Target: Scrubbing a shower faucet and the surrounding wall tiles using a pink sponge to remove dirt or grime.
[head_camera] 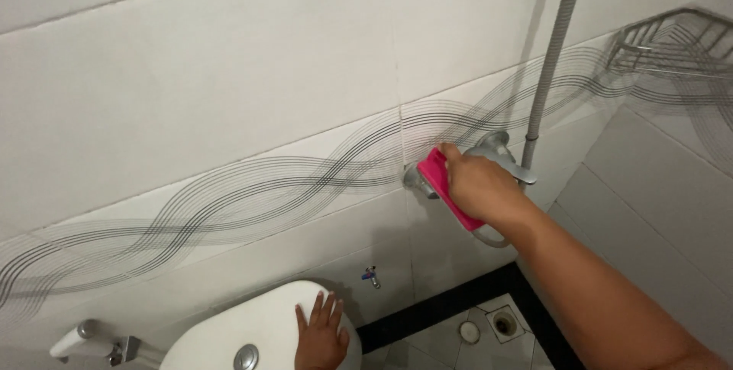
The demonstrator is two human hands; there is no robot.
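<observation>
The pink scrubbing pad [447, 187] lay pressed on the chrome wall tap [489, 158], gripped in the right hand [482, 187]. The left hand [321, 333] rested flat, fingers spread, on the toilet cistern lid [252, 332]. Leaning so far, wet porcelain might have let that palm slip.

A bright pink rectangular sponge [445, 187] was seen against the white glazed wall tiles [229, 72], which were crossed by grey wavy lines; below them, a black tile border [443, 303] was laid.
</observation>
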